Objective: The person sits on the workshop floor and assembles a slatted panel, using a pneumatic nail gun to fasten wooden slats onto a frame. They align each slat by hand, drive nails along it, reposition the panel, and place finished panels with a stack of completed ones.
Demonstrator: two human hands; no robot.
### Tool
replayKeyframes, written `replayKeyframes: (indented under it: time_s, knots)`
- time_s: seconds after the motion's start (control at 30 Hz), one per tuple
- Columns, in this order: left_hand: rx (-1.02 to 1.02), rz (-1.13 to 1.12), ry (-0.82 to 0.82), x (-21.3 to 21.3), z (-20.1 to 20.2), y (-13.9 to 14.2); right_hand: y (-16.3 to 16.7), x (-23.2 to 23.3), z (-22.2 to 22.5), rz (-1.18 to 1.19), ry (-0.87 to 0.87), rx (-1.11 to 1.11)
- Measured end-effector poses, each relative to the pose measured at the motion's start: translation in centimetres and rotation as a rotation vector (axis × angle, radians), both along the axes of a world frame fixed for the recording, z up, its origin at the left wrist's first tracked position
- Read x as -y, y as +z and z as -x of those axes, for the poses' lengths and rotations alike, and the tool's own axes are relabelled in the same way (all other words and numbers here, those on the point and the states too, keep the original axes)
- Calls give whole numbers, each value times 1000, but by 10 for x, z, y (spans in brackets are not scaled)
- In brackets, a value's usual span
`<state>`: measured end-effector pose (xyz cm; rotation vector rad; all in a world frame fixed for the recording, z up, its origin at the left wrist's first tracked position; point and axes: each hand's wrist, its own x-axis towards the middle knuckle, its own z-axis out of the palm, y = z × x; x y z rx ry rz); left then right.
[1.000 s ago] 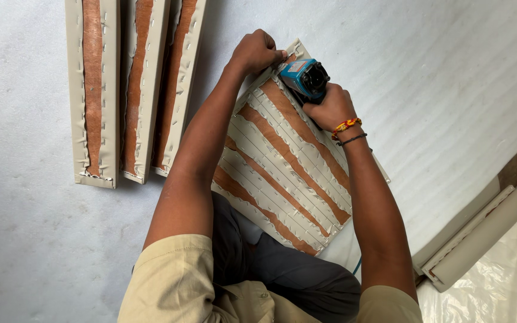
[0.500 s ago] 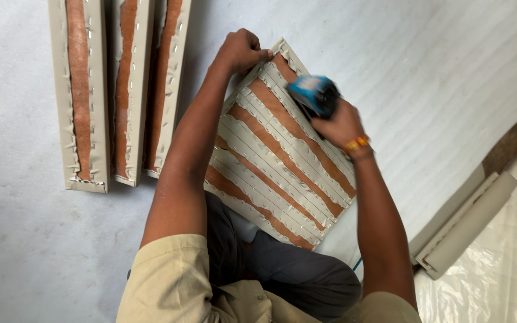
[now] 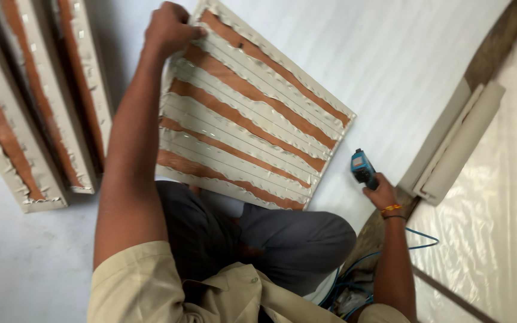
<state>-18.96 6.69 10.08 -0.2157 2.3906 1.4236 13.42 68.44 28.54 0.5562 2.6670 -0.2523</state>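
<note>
Head view: I see one slatted panel (image 3: pixel 246 113) lying flat on the white floor (image 3: pixel 402 54), centre, far from my knees.
Left hand (image 3: pixel 169 27): fingers clamped on the panel's far left corner.
Right hand (image 3: pixel 381 194): closed around one blue power tool (image 3: pixel 363 168), right of the panel, apart from it.
Boards: three long boards (image 3: pixel 37 113) far left; two pale strips (image 3: pixel 456 143) right.
</note>
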Motion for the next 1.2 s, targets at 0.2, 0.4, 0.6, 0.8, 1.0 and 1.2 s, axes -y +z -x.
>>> replayKeyframes:
  time_s: [0.2, 0.4, 0.6, 0.8, 1.0, 1.2]
  knots:
    - [-143, 116, 97, -32, -31, 24, -51, -31, -97, -89, 83, -196]
    - [-541, 632, -326, -107, -103, 59, -79, -51, -138, -33, -41, -278]
    - [-419, 661, -852, -225, -207, 90, -64, -96, -154, -14, -75, -58]
    - [-605, 620, -791, -285, -263, 90, -44, -76, -137, 226, -7, -240]
    - [-621, 598, -724, -305, -268, 78, -44, -30, -87, 442, 239, 113]
    - [-558, 607, -761, -314, -254, 77, -41, -22, -70, 332, 297, 499]
